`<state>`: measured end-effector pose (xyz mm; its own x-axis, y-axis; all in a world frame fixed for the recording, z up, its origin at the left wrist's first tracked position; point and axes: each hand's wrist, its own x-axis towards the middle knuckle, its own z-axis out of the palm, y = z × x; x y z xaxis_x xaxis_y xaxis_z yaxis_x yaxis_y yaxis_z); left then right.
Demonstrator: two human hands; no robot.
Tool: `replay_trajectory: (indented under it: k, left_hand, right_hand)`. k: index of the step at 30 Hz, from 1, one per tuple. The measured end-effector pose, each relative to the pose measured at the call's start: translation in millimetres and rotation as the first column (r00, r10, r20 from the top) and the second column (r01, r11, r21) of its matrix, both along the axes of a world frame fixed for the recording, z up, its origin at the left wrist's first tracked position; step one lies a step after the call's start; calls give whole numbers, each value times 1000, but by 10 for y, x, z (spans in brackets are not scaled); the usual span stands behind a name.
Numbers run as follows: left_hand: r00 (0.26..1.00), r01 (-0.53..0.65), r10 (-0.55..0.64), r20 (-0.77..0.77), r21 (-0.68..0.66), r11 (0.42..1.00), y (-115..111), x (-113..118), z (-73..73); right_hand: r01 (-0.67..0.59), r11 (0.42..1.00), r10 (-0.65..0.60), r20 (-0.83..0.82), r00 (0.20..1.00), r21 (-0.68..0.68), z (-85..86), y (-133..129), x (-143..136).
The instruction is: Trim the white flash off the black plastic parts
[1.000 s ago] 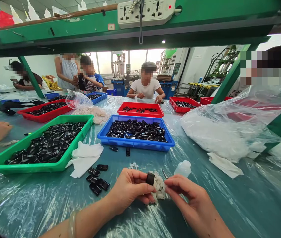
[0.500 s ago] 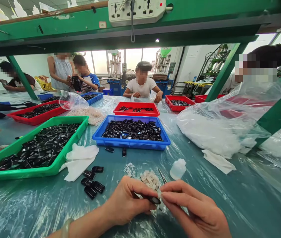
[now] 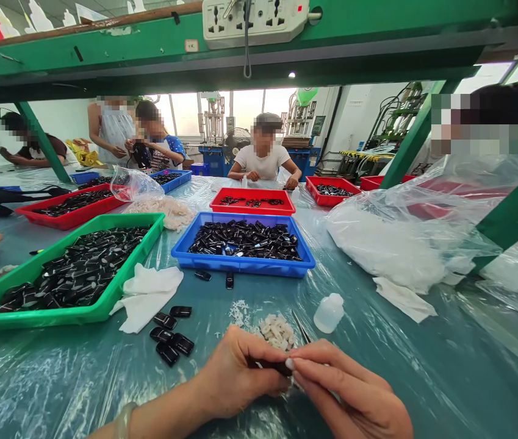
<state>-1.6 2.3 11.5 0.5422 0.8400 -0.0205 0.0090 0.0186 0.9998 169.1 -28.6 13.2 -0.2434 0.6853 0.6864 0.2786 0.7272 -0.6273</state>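
Note:
My left hand [image 3: 235,372] pinches a small glossy black plastic part [image 3: 277,367], mostly hidden by my fingers. Against its right end, the fingertips of my right hand [image 3: 350,384] are closed on a small white piece [image 3: 289,363]. Just beyond my hands lies a pile of small off-white pieces [image 3: 277,331], with tiny white scraps [image 3: 239,312] to its left. A pointed metal tool [image 3: 302,326], partly covered by my right hand, points away from me. Several loose black parts [image 3: 171,334] lie left of my left hand.
Ahead stand a blue tray [image 3: 240,266] and a green tray [image 3: 80,318] of black parts. A white bottle [image 3: 329,313] and a crumpled white cloth [image 3: 149,289] lie nearby. Plastic bags [image 3: 391,244] fill the right. A green shelf beam [image 3: 103,58] crosses overhead. Co-workers sit around the table.
My right hand has moved left, bringing its fingertips onto the end of the black part. That end, visible before, is now mostly covered. My left hand stays in about the same place.

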Motion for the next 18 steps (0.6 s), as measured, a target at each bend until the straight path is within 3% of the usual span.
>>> replay_trajectory:
  k: [4, 13, 16, 18]
  left_hand:
    - [999, -28, 28, 34, -2, 1000, -9, -4, 14]
    - [994, -6, -12, 106, 167, 986, -7, -30, 5]
    - [996, 0, -13, 86, 146, 989, -17, -44, -12]
    - [998, 4, -12, 67, 119, 993, -23, -51, -28]
  right_hand:
    - [41, 996, -46, -76, 996, -74, 55, 1, -6]
    - [89, 994, -95, -105, 990, -58, 68, -28, -9]
    - [165, 978, -166, -3, 986, -125, 55, -13, 12]
    - [193, 959, -154, 193, 969, -208, 29, 23, 41]
